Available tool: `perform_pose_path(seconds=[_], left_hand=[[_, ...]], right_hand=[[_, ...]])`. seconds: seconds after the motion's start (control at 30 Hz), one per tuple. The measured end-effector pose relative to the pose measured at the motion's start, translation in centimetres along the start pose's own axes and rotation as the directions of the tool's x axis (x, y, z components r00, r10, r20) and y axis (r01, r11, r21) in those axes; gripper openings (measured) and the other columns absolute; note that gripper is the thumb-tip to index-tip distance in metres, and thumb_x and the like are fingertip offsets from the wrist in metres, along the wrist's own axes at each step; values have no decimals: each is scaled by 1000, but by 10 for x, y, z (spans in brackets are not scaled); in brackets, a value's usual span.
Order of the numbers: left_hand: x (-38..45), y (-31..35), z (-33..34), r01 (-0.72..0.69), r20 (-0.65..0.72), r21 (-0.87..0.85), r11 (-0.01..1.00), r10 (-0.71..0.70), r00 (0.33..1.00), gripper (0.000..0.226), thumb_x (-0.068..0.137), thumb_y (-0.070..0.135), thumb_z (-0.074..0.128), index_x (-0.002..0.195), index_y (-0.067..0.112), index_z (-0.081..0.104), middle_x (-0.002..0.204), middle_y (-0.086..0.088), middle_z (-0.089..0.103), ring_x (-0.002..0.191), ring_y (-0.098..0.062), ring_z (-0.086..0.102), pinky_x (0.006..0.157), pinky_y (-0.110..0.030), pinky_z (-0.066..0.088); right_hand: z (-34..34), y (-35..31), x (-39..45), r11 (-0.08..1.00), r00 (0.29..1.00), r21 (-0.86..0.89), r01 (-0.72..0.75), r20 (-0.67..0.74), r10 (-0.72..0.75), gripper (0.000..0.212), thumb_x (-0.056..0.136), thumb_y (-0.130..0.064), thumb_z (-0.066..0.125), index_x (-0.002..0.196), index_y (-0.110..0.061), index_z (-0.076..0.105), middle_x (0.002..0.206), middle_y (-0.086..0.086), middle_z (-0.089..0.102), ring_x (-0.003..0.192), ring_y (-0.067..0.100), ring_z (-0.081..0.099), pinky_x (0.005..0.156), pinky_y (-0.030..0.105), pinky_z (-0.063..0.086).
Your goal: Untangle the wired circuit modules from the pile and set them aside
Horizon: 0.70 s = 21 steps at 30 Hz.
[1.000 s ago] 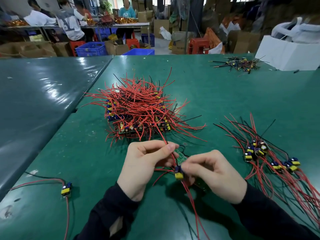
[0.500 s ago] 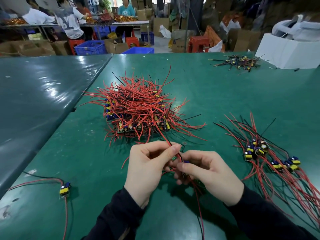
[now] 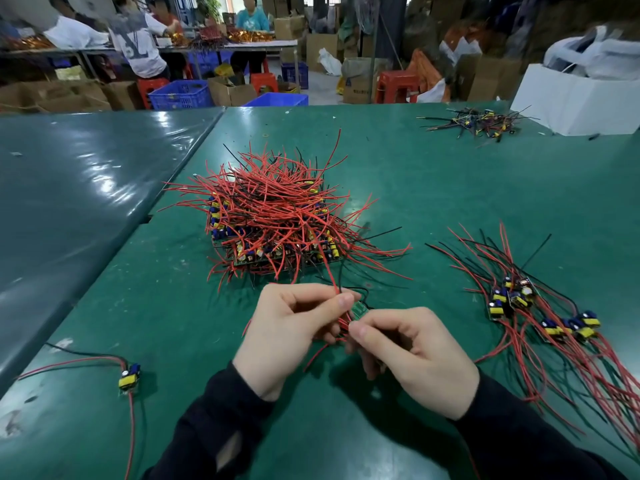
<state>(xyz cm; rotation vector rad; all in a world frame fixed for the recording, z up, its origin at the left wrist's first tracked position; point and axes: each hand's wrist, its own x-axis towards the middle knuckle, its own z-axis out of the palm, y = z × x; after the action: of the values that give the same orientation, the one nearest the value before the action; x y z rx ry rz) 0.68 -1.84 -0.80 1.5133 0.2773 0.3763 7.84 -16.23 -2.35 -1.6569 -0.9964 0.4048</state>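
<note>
**Both hands pinch one module in front of the pile**

No brand or label reads clearly here; the print on the cardboard boxes (image 3: 358, 86) at 12 o'clock, past the far edge, is too blurred to make out.

Your left hand (image 3: 294, 336) and right hand (image 3: 414, 355) meet at the centre, fingertips nearly touching. Between them sits a small green circuit module (image 3: 356, 311), its flat underside towards you. Your left thumb and forefinger pinch its red wires (image 3: 333, 275), which run up into the pile (image 3: 277, 216) at 12 o'clock; your right thumb and fingers pinch the board's lower end, as far as the view allows.

The finished set (image 3: 540, 306) lies at 3 o'clock, well apart from the pile, wires trailing to 5 o'clock. A single module (image 3: 130, 375) rests at 9 o'clock near the left edge of the green table (image 3: 433, 188). A smaller bundle (image 3: 474, 123) sits at 1 o'clock beside a white box (image 3: 571, 102). Bare mat lies between your hands and the finished set, and at 7 o'clock.

Against half a second ago, the board's green face now shows between your thumbs, and your hands sit a little closer together.
</note>
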Motion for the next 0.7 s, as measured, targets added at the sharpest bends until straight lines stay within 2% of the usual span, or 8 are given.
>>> perform_pose_path(seconds=[0.1,0.17,0.27,0.53,0.7], left_hand=[[3,6,-12,194,95,-180,964,-179,979,24,61,20,71,79,7,78,61,-3,61,50,-4,51,48,-12,44],[3,9,-15,280,159,-240,929,-247,956,20,60,17,71,77,9,78,61,-2,62,50,-3,56,49,-11,48],[2,12,-16,353,158,-306,884,-318,935,16,61,14,69,73,11,78,63,-2,66,53,-6,64,52,-12,52],[3,17,-16,298,27,-407,863,-315,949,9,62,11,67,63,9,75,62,1,69,49,-4,61,49,-12,51],[2,13,-12,171,-93,-357,918,-217,972,18,62,11,69,72,-4,71,62,-4,67,48,-8,61,49,-13,51]], right_hand=[[0,-4,1,993,999,114,-29,39,24,28,89,-27,54,64,-17,64,48,0,57,46,10,53,53,20,41],[1,-6,2,979,997,198,-55,68,42,28,88,-24,54,64,-15,64,49,0,56,45,11,53,53,20,42],[0,-9,2,969,995,236,-72,89,53,28,88,-23,53,64,-13,63,49,0,55,45,12,53,53,19,43],[2,-6,1,980,993,189,-67,106,47,29,89,-25,54,62,-19,62,50,1,54,46,12,53,54,20,42],[4,-3,-3,1000,998,-1,-7,59,7,31,90,-28,54,64,-12,61,48,5,58,46,13,50,52,24,41]])
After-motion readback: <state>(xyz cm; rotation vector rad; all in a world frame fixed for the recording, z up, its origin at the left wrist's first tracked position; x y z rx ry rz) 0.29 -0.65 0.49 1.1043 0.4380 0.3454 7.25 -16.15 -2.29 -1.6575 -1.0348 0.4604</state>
